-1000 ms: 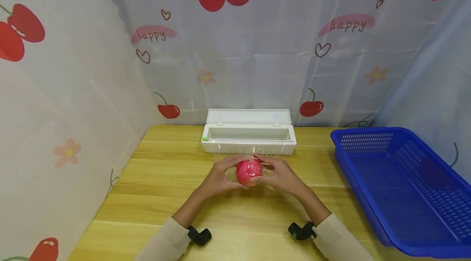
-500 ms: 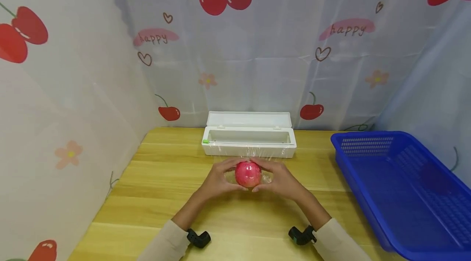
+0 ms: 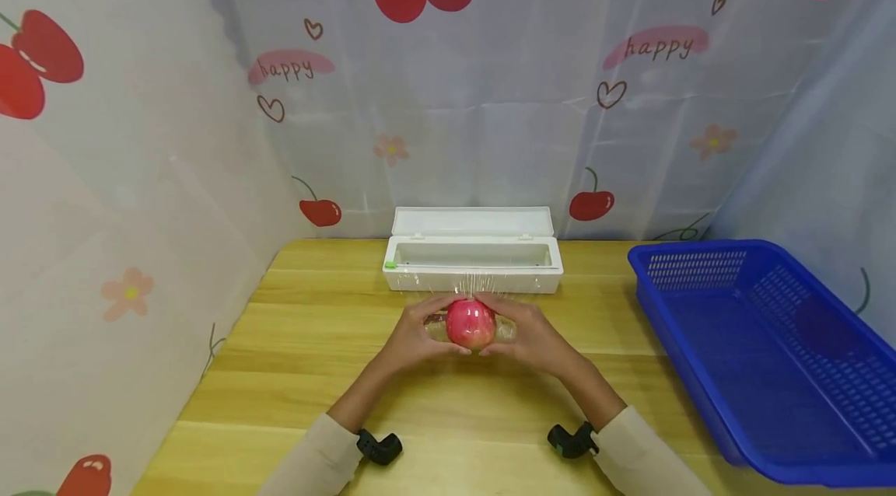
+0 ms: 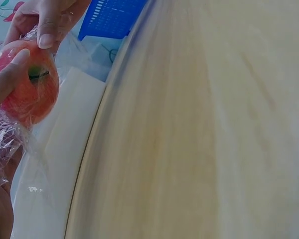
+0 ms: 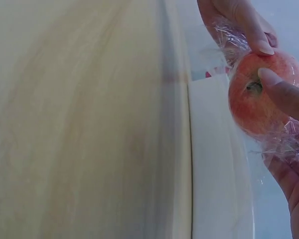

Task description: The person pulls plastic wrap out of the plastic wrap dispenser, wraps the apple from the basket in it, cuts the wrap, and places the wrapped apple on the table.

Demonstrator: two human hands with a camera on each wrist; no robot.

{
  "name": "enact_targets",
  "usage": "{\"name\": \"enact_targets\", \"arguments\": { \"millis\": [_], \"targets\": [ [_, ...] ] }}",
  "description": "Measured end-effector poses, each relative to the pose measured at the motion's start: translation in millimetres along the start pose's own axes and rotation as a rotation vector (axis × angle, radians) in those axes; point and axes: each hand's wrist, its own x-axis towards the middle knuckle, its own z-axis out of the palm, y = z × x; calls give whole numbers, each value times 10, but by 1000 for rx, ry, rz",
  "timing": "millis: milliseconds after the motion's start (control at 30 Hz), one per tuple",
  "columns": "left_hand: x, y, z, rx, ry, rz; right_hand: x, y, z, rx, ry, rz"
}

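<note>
A red apple with clear plastic film about it is held between both hands in front of the white box. My left hand grips its left side, thumb on the near side and fingers over the far side. Opposite it, my right hand grips the right side the same way. In the left wrist view the apple's stem hollow shows, with thumbs close to it. Crumpled film bunches at the apple's sides. Stretched film runs from the apple toward the box.
The white cling film box stands at the table's back edge with its lid raised and a green slider at its left. A blue plastic basket sits at the right. A cherry-print curtain encloses the wooden table.
The apple has turned in the hands and shifted slightly left. The right thumb has moved from the apple's front down to its lower edge. Box and basket have stayed put.
</note>
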Motion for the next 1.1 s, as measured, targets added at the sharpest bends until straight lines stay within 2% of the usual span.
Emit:
{"name": "enact_targets", "arguments": {
  "millis": [67,333,600,900,1000,1100],
  "targets": [
    [2,-1,-8,-3,-6,-5,-4,2,6,-4,6,-4],
    [3,22,-27,27,-33,41,-22,-18,13,35,49,30],
    [-14,34,-47,85,-31,16,-19,-32,9,82,44,73],
    [11,53,-59,73,-59,-5,-15,-28,-6,94,54,132],
    [21,63,-77,88,-68,3,-14,-25,-2,113,54,138],
    [40,61,-99,106,-70,37,-7,-18,-1,125,55,149]
  ]
}}
